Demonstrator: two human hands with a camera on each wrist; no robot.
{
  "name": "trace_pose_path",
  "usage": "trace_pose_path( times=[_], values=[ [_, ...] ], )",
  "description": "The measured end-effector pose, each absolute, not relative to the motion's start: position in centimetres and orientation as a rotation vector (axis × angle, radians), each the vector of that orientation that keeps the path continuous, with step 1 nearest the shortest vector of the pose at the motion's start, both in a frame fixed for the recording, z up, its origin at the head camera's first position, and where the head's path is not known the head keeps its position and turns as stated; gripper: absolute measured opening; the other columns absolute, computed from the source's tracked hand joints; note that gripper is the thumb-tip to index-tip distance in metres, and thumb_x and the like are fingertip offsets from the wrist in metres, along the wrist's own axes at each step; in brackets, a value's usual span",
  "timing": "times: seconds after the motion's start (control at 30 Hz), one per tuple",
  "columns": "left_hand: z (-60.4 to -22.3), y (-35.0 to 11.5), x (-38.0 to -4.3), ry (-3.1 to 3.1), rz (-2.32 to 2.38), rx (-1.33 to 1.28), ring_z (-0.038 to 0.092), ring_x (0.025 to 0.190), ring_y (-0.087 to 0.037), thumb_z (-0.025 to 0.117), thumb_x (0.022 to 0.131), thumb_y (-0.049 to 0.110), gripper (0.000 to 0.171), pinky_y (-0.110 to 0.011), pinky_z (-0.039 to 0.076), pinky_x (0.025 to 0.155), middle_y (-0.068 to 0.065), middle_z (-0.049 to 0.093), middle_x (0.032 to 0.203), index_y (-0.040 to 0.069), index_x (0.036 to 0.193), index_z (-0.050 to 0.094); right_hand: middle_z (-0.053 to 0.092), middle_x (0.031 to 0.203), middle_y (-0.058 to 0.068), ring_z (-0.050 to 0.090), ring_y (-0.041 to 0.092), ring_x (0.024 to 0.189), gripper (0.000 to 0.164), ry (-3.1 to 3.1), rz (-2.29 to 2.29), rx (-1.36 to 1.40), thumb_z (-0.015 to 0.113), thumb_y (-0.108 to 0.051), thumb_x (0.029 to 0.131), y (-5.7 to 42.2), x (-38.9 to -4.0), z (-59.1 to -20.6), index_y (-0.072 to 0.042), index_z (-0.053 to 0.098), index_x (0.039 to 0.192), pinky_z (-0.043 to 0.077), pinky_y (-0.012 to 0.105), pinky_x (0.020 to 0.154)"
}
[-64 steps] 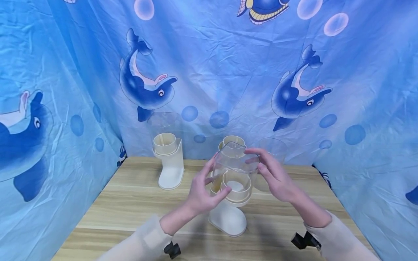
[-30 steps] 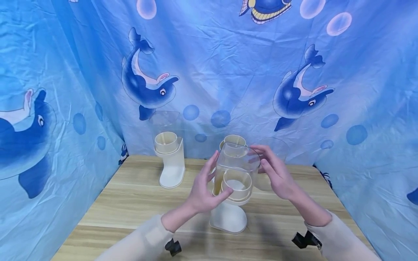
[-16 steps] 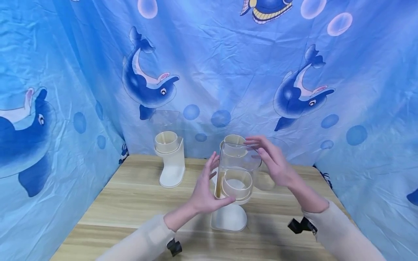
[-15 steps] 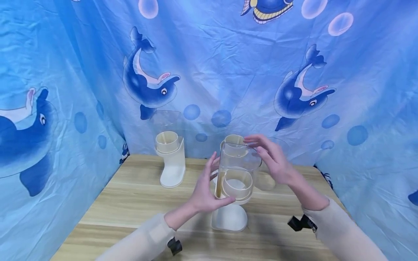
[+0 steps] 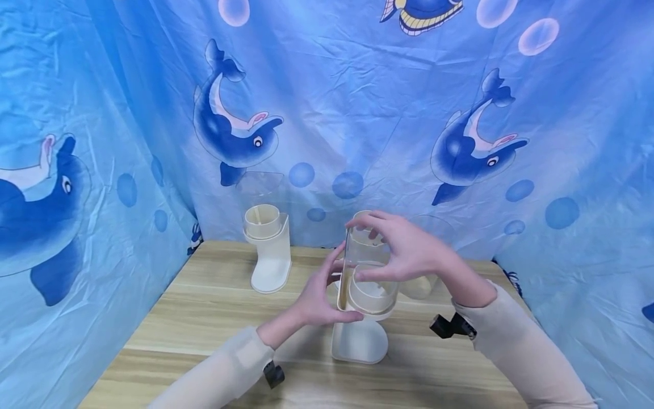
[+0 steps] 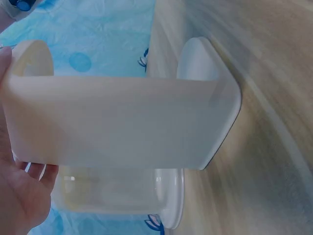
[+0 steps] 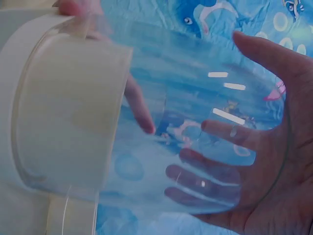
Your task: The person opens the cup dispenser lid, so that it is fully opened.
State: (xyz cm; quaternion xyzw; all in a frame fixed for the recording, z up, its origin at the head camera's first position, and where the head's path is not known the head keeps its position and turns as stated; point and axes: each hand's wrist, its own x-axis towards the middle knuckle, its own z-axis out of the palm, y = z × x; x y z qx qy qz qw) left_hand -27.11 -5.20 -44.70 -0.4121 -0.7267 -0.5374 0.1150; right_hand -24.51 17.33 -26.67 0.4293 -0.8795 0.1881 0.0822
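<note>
A cream stand (image 5: 360,341) with a round collar (image 5: 375,295) stands upright near the middle of the table. My left hand (image 5: 319,298) grips its upper part from the left, and the left wrist view shows the fingers around the stand's flat back (image 6: 112,122). Above the collar rises a clear plastic container (image 7: 195,98), its narrower end meeting the collar. My right hand (image 5: 409,247) holds this container from the right, its fingers spread along the far side in the right wrist view. Part of the container's rim is hidden by that hand.
Another cream stand (image 5: 271,261), topped by a clear container (image 5: 260,187), is at the back left. A further cream stand is mostly hidden behind the held one. Faint clear plastic (image 5: 429,227) shows at the back right. A blue dolphin-print curtain (image 5: 327,113) closes off the table's rear.
My right hand has moved left and curled over the clear container's top, its thumb now in front. The stand has turned slightly. My left hand has kept its hold with little shift.
</note>
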Motion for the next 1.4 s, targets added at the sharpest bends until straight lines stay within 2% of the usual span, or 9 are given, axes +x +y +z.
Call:
trace_pose_path(
  times=[0.23, 0.53, 0.77, 0.87, 1.0, 1.17, 1.27, 1.4],
  values=[
    [-44.4, -5.2, -27.2, -2.168, -1.507, -1.226, 0.066, 0.128, -0.026, 0.102, 0.064, 0.023, 0.139, -0.046, 0.059, 0.108, -0.01, 0.068, 0.138, 0.026, 0.172, 0.013, 0.063, 0.145, 0.001, 0.07, 0.027, 0.114, 0.08, -2.6, 0.569, 1.282, 0.092, -0.043, 0.078, 17.3, -23.9, -26.6, -0.018, 0.059, 0.146, 0.063, 0.044, 0.087],
    [-44.0, -5.2, -27.6, -2.216, -1.504, -1.211, 0.067, 0.127, -0.022, 0.101, 0.064, 0.027, 0.141, -0.041, 0.059, 0.108, -0.006, 0.071, 0.137, 0.03, 0.172, 0.011, 0.069, 0.139, 0.0, 0.072, 0.022, 0.109, 0.077, -2.542, 0.582, 1.274, 0.096, -0.04, 0.074, 17.2, -23.9, -26.4, -0.016, 0.065, 0.14, 0.063, 0.044, 0.091],
    [-44.5, -5.3, -27.6, -2.157, -1.511, -1.278, 0.069, 0.124, -0.021, 0.101, 0.063, 0.024, 0.144, -0.04, 0.059, 0.108, -0.01, 0.071, 0.137, 0.025, 0.173, 0.009, 0.072, 0.136, -0.001, 0.075, 0.024, 0.106, 0.076, -2.536, 0.576, 1.321, 0.096, -0.042, 0.073, 17.1, -24.5, -26.2, -0.013, 0.068, 0.137, 0.063, 0.042, 0.09],
    [-44.5, -5.4, -27.7, -2.133, -1.503, -1.295, 0.07, 0.122, -0.021, 0.102, 0.063, 0.024, 0.145, -0.042, 0.06, 0.106, -0.011, 0.072, 0.134, 0.023, 0.173, 0.008, 0.072, 0.136, -0.003, 0.074, 0.022, 0.107, 0.076, -2.565, 0.594, 1.309, 0.097, -0.044, 0.073, 17.1, -24.7, -26.1, -0.017, 0.068, 0.137, 0.064, 0.042, 0.091],
    [-44.5, -5.4, -27.8, -2.108, -1.498, -1.303, 0.071, 0.118, -0.02, 0.102, 0.061, 0.022, 0.146, -0.043, 0.061, 0.104, -0.011, 0.073, 0.132, 0.021, 0.173, 0.008, 0.07, 0.141, -0.001, 0.073, 0.023, 0.111, 0.078, -2.606, 0.608, 1.305, 0.095, -0.047, 0.075, 17.1, -24.8, -25.8, -0.019, 0.065, 0.142, 0.064, 0.044, 0.093],
    [-44.5, -5.3, -27.5, -2.118, -1.519, -1.28, 0.07, 0.117, -0.021, 0.103, 0.06, 0.022, 0.147, -0.041, 0.061, 0.105, -0.013, 0.072, 0.132, 0.022, 0.173, 0.008, 0.06, 0.154, 0.004, 0.066, 0.031, 0.13, 0.092, -2.686, 0.628, 1.294, 0.094, -0.044, 0.079, 18.3, -24.1, -25.2, -0.015, 0.051, 0.155, 0.059, 0.054, 0.105],
    [-44.5, -5.2, -27.3, -2.144, -1.552, -1.246, 0.068, 0.12, -0.021, 0.103, 0.06, 0.022, 0.147, -0.04, 0.06, 0.106, -0.013, 0.07, 0.134, 0.025, 0.173, 0.008, 0.06, 0.154, 0.003, 0.066, 0.032, 0.131, 0.091, -2.74, 0.664, 1.251, 0.094, -0.038, 0.079, 19.2, -23.6, -25.1, -0.015, 0.051, 0.156, 0.061, 0.051, 0.102],
    [-44.4, -5.1, -27.2, -2.179, -1.569, -1.22, 0.068, 0.122, -0.021, 0.102, 0.06, 0.022, 0.147, -0.039, 0.059, 0.107, -0.012, 0.069, 0.137, 0.029, 0.173, 0.008, 0.064, 0.149, 0.003, 0.071, 0.029, 0.118, 0.082, -2.771, 0.715, 1.175, 0.095, -0.034, 0.079, 19.7, -23.2, -25.3, -0.018, 0.058, 0.151, 0.066, 0.045, 0.09]
  ],
)
